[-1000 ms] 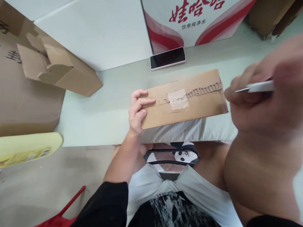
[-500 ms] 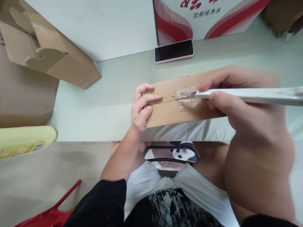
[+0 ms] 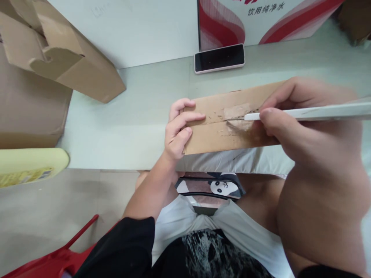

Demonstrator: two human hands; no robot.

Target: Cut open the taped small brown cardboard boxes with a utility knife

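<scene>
My left hand point(image 3: 175, 135) is closed around the left end of a narrow brown cardboard box point(image 3: 205, 141), its fingers on top of the face turned up to me. A seam runs lengthwise along that face, with torn clear tape point(image 3: 237, 112) and small cuts near the middle. My right hand point(image 3: 301, 137) is closed on a slim white utility knife point(image 3: 315, 112), pinching it near the front. The knife's tip meets the seam at the torn tape; little of the blade shows. The box's right end is hidden behind my right hand.
A phone point(image 3: 219, 58) lies on the pale table point(image 3: 145, 127), against a red and white carton point(image 3: 223, 23). Brown cardboard boxes point(image 3: 95, 73) stand at the left, by a yellow-green container point(image 3: 29, 164). Below left is a red stool point(image 3: 55, 256).
The knife has shifted right along the seam with my right hand, and less blade shows. A flap of tape now lifts beside the seam. The view has moved slightly.
</scene>
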